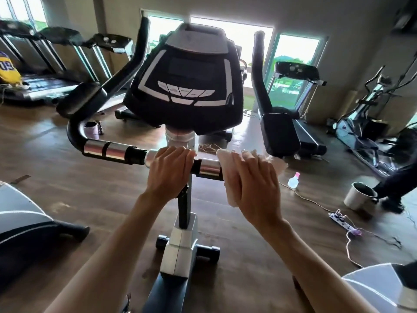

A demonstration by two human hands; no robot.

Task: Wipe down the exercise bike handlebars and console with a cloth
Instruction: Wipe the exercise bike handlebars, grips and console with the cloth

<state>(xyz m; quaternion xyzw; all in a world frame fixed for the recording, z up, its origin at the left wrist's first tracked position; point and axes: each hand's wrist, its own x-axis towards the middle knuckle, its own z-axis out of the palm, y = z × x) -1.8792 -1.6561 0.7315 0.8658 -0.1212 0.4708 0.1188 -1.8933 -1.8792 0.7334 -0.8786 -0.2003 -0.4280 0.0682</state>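
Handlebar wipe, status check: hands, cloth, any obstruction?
Left hand gripping handlebar bare. Right hand pressing cloth over right side. Console clear, nothing blocking.

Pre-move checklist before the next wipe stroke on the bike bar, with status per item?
1. Cloth under the right hand: ok, the hand presses it over the handlebar right of the stem.
2. Left hand steadying the bar: ok, wrapped around it near the centre.
3. Cloth damp enough: cannot tell.
4. Left metal grip section wiped: cannot tell, no cloth on it now.
5. Console wiped: cannot tell, no hand on it.
6. Spray bottle within reach: not ok, it lies on the floor to the right of the bike.
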